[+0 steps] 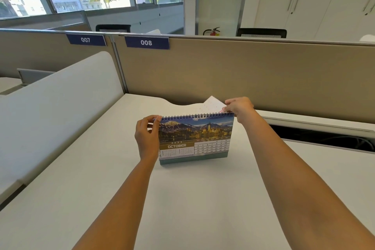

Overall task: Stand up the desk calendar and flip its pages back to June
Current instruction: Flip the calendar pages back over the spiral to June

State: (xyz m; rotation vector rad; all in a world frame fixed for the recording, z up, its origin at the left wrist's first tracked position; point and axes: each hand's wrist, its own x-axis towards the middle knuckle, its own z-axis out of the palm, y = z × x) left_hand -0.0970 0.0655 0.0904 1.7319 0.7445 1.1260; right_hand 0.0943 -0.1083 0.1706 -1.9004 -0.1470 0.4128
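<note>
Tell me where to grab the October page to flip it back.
Pinch the October page at its free bottom right corner and lift it up and over the spiral. The top edge is bound, and the left hand already steadies the left side.

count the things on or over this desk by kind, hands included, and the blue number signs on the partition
desk calendar: 1
hands: 2, left hand, right hand
blue number signs: 2, 007 and 008
total: 5
</note>
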